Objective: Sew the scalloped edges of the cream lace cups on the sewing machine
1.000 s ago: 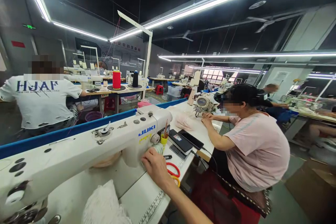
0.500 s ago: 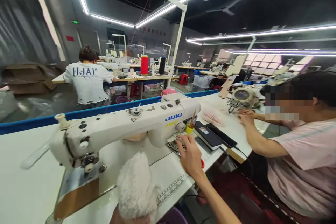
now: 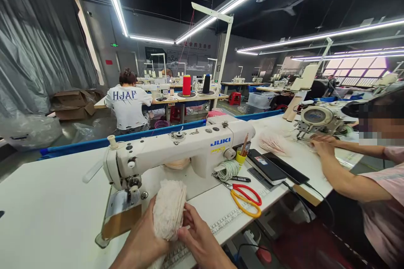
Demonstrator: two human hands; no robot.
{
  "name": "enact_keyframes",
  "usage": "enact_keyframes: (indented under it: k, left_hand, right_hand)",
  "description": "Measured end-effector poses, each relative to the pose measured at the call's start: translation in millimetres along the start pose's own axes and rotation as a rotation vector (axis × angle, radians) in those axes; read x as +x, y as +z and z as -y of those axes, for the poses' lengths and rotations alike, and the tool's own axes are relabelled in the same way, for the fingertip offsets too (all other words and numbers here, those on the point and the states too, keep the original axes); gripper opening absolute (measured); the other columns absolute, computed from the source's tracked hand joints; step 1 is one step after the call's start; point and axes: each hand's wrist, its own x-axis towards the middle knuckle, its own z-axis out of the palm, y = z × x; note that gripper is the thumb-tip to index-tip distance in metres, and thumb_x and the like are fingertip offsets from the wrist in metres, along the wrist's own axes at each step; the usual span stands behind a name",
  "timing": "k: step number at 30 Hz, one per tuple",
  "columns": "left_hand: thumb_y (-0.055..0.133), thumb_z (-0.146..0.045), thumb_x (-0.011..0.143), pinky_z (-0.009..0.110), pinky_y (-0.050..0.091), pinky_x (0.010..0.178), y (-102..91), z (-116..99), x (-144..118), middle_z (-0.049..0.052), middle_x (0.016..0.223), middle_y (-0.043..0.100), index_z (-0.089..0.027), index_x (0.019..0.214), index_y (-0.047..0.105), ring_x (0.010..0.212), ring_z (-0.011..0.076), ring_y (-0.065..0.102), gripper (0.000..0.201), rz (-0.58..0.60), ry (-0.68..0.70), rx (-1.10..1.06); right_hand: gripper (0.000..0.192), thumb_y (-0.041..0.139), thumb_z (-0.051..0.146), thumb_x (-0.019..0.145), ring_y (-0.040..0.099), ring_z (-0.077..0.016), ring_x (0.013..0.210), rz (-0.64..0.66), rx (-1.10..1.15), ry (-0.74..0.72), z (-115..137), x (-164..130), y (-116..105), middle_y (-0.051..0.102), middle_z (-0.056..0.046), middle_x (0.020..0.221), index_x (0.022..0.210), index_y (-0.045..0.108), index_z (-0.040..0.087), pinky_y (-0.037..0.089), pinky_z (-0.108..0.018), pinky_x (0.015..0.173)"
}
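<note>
A thick bundle of off-white ruffled fabric [image 3: 170, 208] stands upright in front of the sewing machine, over the table's near edge. My left hand [image 3: 145, 229] is wrapped round its left side and lower end. From the right, my right hand [image 3: 197, 233] grips the lower right edge of the bundle with bent fingers and thumb. Just behind them is the white JUKI sewing machine [image 3: 179, 147], its needle end to the left. Scissors [image 3: 246, 199] with one red and one yellow handle lie right of my right hand, beside a coil of pale cord [image 3: 227, 170].
A yellow cup [image 3: 240, 158] with a pencil, a black marker [image 3: 241, 179], a black notebook [image 3: 265, 167] and a phone [image 3: 285, 168] lie along the right. A co-worker's hands [image 3: 322, 143] are at another machine [image 3: 317, 115]. A printed ruler [image 3: 225, 220] runs along the table's front.
My right hand has left the cord and scissors area and come left to the fabric bundle. The scissors now show fully. My view has turned left and down a little.
</note>
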Motion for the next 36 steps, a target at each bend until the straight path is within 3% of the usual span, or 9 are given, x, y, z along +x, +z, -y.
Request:
enact_keyframes:
  k: [4,7,11,14,18,23,27,32,36]
  left_hand:
    - [0.054,-0.017,0.068,0.045,0.046,0.083,-8.8,-14.5,-9.6,0.018,0.14,0.04,-0.022,0.148,0.016,0.104,0.0372,0.059,0.088,0.087,-0.078,0.539]
    - [0.053,-0.018,0.07,0.049,0.044,0.083,-13.0,-35.2,-18.2,0.022,0.146,0.029,-0.023,0.148,0.009,0.104,0.0379,0.059,0.09,0.197,-0.094,0.726]
    - [0.067,-0.035,0.068,0.046,0.036,0.1,-29.6,-48.7,-27.0,0.02,0.153,0.012,-0.023,0.147,0.006,0.131,0.0367,0.036,0.101,0.407,-0.067,0.603]
    - [0.053,-0.052,0.081,0.045,0.023,0.11,-44.7,-35.4,-30.3,0.016,0.154,0.007,-0.029,0.147,0.011,0.139,0.0322,0.015,0.081,0.485,-0.033,0.445]
    - [0.022,-0.054,0.093,0.052,0.015,0.11,-46.9,-2.5,-31.7,0.011,0.154,0.012,-0.034,0.145,0.021,0.14,0.0284,0.005,0.056,0.374,-0.016,0.282]
    - [0.033,-0.049,0.091,0.054,0.018,0.109,-35.2,24.2,-31.6,0.007,0.153,0.021,-0.034,0.143,0.027,0.14,0.0307,0.008,0.054,0.217,0.031,0.167]
    - [0.047,-0.043,0.087,0.051,0.023,0.109,-32.1,23.9,-31.9,0.011,0.153,0.021,-0.033,0.145,0.023,0.139,0.0317,0.01,0.064,0.199,0.0,0.182]
    - [0.049,-0.05,0.085,0.052,0.022,0.108,-32.4,13.1,-34.1,0.014,0.154,0.013,-0.032,0.146,0.018,0.139,0.0342,0.013,0.071,0.216,-0.048,0.191]
    - [0.04,-0.062,0.085,0.054,0.017,0.11,-34.6,12.0,-34.8,0.014,0.155,0.003,-0.03,0.148,0.008,0.14,0.0327,-0.001,0.077,0.285,-0.09,0.18]
  right_hand:
    - [0.071,0.054,0.061,0.084,0.044,-0.025,0.123,0.05,0.259,-0.021,1.1,7.0,19.2,0.041,-0.014,0.137,0.138,0.032,0.021,0.035,-0.038,0.102]
    - [0.076,0.055,0.062,0.082,0.035,-0.0254,0.131,-0.05,0.185,-0.002,1.1,6.7,31.0,0.037,-0.014,0.141,0.14,0.03,0.018,0.022,-0.04,0.111]
    - [0.072,0.062,0.054,0.081,0.04,-0.0263,0.127,-0.195,0.164,0.104,-1.0,4.2,39.3,0.045,-0.014,0.136,0.136,0.036,0.016,0.025,-0.041,0.11]
    - [0.068,0.065,0.05,0.081,0.044,-0.0256,0.125,-0.215,0.422,0.109,-1.3,2.9,43.2,0.049,-0.012,0.134,0.134,0.04,0.016,0.032,-0.039,0.106]
    - [0.063,0.066,0.046,0.08,0.043,-0.0253,0.125,-0.189,0.652,0.142,3.9,2.0,43.7,0.05,-0.01,0.133,0.132,0.044,0.018,0.034,-0.038,0.104]
    - [0.047,0.064,0.036,0.08,0.045,-0.0273,0.123,-0.176,0.706,0.166,9.9,2.3,39.2,0.058,-0.009,0.124,0.122,0.056,0.016,0.035,-0.04,0.103]
    - [0.05,0.056,0.045,0.087,0.045,-0.0262,0.123,-0.18,0.603,0.179,12.0,2.5,39.8,0.053,-0.01,0.13,0.128,0.05,0.018,0.033,-0.04,0.105]
    - [0.073,0.07,0.041,0.08,0.044,-0.0248,0.124,-0.111,0.393,0.119,19.1,2.7,39.4,0.047,-0.01,0.136,0.139,0.033,0.02,0.033,-0.039,0.105]
    - [0.061,0.054,0.044,0.091,0.036,-0.0208,0.131,-0.082,0.452,0.145,19.4,1.9,35.9,0.038,-0.007,0.144,0.143,0.029,0.024,0.028,-0.036,0.108]
